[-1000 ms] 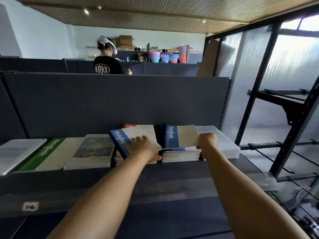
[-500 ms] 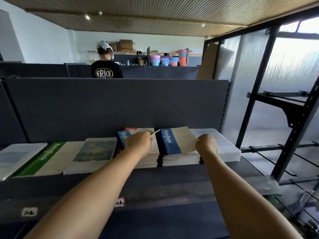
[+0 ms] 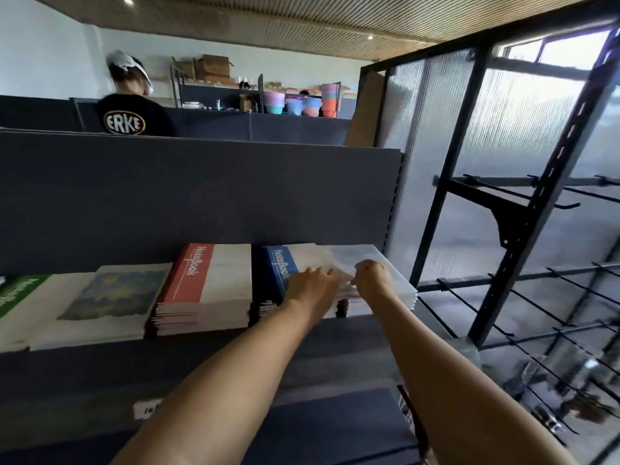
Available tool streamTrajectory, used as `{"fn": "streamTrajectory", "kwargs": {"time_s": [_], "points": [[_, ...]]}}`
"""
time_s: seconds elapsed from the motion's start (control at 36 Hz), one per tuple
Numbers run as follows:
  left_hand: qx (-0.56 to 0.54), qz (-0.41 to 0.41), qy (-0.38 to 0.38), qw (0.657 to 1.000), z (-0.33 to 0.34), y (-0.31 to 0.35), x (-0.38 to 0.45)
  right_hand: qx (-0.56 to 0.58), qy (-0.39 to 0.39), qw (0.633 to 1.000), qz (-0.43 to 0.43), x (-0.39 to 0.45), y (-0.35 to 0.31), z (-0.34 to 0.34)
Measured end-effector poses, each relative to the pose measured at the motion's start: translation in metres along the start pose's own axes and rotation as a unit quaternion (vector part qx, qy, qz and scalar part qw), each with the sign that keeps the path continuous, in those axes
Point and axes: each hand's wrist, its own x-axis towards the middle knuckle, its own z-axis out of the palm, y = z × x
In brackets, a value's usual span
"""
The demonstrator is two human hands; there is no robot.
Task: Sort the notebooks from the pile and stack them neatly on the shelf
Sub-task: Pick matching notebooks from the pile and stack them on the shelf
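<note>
The blue notebook stack (image 3: 280, 268) lies on the shelf (image 3: 208, 360), right of the red notebook stack (image 3: 204, 290) and left of a white stack (image 3: 385, 297). Both hands meet over it: the left hand (image 3: 310, 285) rests fingers on the blurred top cover, the right hand (image 3: 374, 278) curls, seemingly pinching that cover's edge.

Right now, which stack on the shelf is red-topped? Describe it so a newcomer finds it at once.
Look along the dark shelf below the grey back panel. The red-topped notebook stack sits mid-shelf, between the painted-cover notebooks and the blue-topped stack where both hands work. Only its top cover has a red band reading NoteBook.
</note>
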Motion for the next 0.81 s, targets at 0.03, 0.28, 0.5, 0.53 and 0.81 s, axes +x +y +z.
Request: {"fn": "streamTrajectory", "kwargs": {"time_s": [0.03, 0.28, 0.5, 0.53, 0.81], "points": [[-0.012, 0.008, -0.016, 1.0, -0.001, 0.001, 0.001, 0.008, -0.008, 1.0, -0.002, 0.001, 0.001, -0.001], [-0.049, -0.111, -0.215, 0.969, -0.015, -0.038, -0.001, -0.023, -0.021, 0.999, -0.031, 0.006, -0.002, 0.012], [-0.069, -0.097, -0.234, 0.965, -0.02, -0.058, 0.004, -0.026, -0.055, 0.997, -0.045, 0.008, -0.019, 0.022], [-0.07, -0.093, -0.237, 0.965, -0.021, -0.061, 0.004, -0.021, -0.06, 0.997, -0.047, 0.009, -0.022, 0.024], [-0.111, -0.104, -0.247, 0.957, -0.008, -0.076, 0.007, -0.028, -0.099, 0.994, -0.025, 0.021, -0.04, 0.034]]}}
